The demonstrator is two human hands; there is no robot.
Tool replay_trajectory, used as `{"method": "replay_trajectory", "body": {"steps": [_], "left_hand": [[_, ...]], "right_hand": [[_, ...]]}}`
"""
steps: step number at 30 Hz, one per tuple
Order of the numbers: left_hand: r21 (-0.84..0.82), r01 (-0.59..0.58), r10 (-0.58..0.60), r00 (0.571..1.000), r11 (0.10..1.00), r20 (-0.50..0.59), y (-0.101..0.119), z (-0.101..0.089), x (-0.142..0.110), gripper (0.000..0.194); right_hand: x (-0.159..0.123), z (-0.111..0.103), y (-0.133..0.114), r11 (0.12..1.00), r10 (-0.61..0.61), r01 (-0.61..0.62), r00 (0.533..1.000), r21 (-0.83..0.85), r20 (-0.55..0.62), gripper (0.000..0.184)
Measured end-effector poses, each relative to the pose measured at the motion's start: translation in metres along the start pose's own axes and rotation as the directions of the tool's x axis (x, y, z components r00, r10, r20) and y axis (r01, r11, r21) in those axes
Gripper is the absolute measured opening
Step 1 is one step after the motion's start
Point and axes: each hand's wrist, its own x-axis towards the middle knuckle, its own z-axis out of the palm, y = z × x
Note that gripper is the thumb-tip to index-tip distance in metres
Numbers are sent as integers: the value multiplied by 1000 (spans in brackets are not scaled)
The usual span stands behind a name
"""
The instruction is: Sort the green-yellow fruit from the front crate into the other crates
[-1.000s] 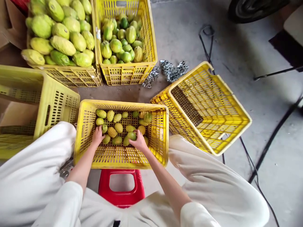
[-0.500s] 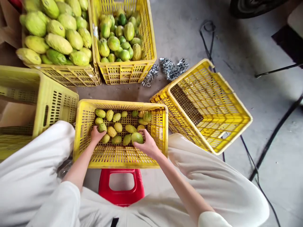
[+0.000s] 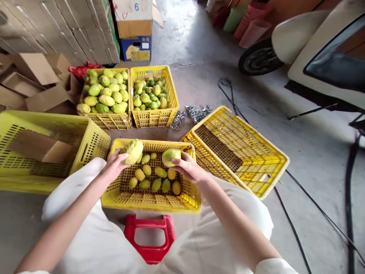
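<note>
This looks like a storeroom or garage: a bare grey floor (image 3: 196, 85), stacked boxes (image 3: 134, 28), a heap of cardboard (image 3: 37, 68), plastic crates (image 3: 151, 207) of fruit (image 3: 134, 151) and a parked vehicle (image 3: 293, 38).

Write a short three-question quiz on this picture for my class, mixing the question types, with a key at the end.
1. Short answer: What does the left hand hold?
2. True or false: The right hand holds nothing.
3. Fill in the blank: Inside the crate at the picture's left edge lies a piece of ____.

Key:
1. A bumpy yellow-green fruit.
2. False; it holds a smoother green fruit.
3. Cardboard.
</note>
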Motion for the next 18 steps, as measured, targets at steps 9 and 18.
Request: {"method": "replay_trajectory", "body": {"steps": [9,18], "left_hand": [[-183,-22,0,993,983,-119,1,28,27,42],[-317,110,-153,982,942,-114,0,40,38,32]], "right_hand": [[22,-2,18,999,3,-1,998,42,-67,62],[36,-1,30,989,59,-68,996,135,70,66]]}}
